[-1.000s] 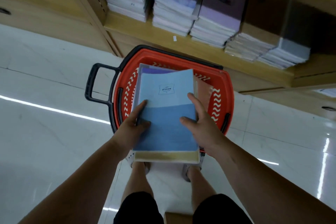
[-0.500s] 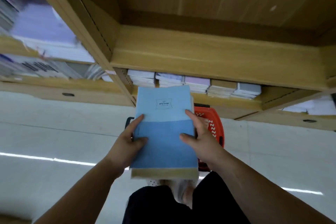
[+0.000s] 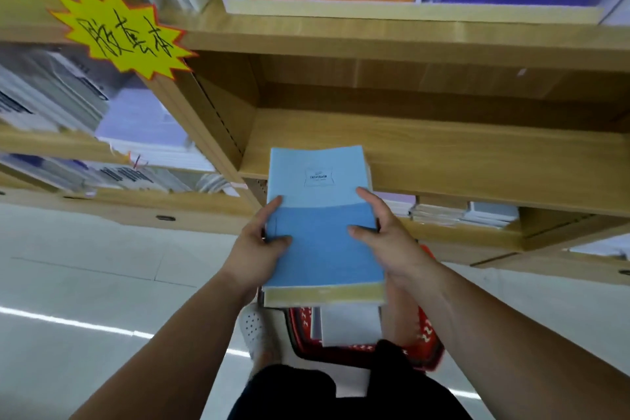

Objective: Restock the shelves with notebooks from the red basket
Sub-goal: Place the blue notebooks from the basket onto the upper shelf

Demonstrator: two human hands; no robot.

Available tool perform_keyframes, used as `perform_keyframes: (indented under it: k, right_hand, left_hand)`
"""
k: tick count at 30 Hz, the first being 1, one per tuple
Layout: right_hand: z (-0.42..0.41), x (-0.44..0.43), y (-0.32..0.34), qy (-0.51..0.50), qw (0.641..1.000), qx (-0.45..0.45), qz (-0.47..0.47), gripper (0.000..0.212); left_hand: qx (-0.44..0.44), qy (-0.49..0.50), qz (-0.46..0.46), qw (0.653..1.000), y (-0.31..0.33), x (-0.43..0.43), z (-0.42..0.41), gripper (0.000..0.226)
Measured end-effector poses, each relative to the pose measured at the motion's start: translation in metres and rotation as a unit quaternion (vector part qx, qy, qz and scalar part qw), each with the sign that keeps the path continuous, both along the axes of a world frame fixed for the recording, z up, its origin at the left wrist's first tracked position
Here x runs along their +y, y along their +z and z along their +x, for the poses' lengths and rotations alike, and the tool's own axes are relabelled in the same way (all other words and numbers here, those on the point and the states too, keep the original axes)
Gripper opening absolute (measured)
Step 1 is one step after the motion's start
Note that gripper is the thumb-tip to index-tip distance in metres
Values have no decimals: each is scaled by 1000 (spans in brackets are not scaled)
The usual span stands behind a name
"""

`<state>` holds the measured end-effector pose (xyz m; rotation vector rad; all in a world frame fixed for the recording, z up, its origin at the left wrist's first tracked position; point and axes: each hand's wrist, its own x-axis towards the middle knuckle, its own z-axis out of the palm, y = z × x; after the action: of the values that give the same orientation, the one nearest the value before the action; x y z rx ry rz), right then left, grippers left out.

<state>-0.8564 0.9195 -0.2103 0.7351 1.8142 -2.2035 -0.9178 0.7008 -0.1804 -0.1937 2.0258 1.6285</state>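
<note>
Two-tone blue notebook stack (image 3: pixel 320 215), tan-edged beneath, gripped by left hand (image 3: pixel 257 249) and right hand (image 3: pixel 388 242) fingers.

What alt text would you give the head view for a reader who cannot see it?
Both hands, left hand and right hand, hold a stack of blue-covered notebooks level with the front edge of an empty wooden shelf. The red basket sits on the floor below, and a yellow starburst sign hangs at upper left.
</note>
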Motion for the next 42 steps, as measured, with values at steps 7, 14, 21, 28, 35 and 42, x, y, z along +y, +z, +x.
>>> perform_keyframes:
  k: [7,14,21,28,35,42]
  right_hand:
    - [-102,-25,-4,-70,996,-3,50,58]
    - [-190,-30,-12,-45,985,-39,160,58]
    - [-173,-22,-21,104,939,-72,320,83]
    - [-135,-22,-64,195,838,33,509,105]
    - [-166,-12,-80,131,808,136,559,77]
    - [-197,-18,-73,153,824,128,531,83]
  left_hand:
    - [10,-75,-4,997,-10,-12,-127,67]
    - [126,-134,-156,970,-33,-1,-206,57]
    - [280,-291,-367,838,-53,-8,-176,82]
    - [450,-390,-424,682,-85,-27,-173,95]
    - [562,-329,-413,637,-90,-17,-204,69]
    - [463,-349,-515,632,-72,14,-220,80]
